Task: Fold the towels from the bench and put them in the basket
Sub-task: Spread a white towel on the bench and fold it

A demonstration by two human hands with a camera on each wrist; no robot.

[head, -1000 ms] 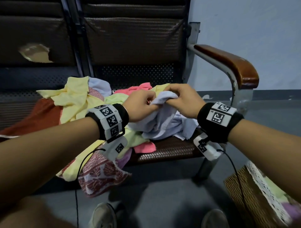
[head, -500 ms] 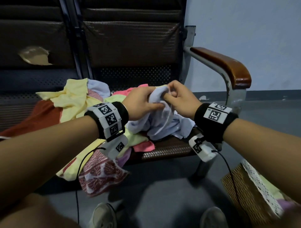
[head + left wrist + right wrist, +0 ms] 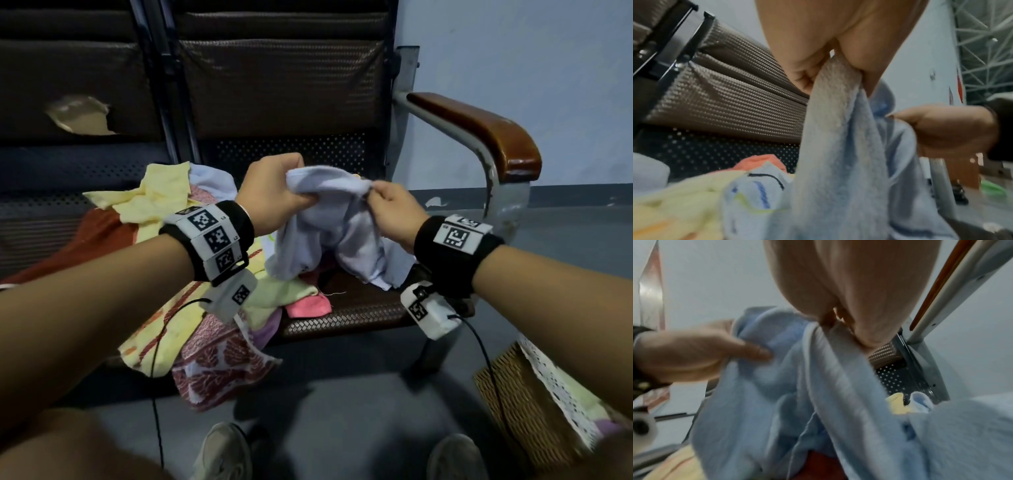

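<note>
Since the earlier frame, the pale blue towel [image 3: 337, 219] is raised; its top edge is pinched between left hand [image 3: 270, 195] and right hand [image 3: 394, 209] (bulk hanging below).

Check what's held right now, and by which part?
Both hands grip the light blue towel by its bunched top edge: left hand, right hand.

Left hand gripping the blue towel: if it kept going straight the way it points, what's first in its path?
Probably the bench backrest: the left hand, gripping the light blue towel, points toward it above the seat. Depth is uncertain.
</note>
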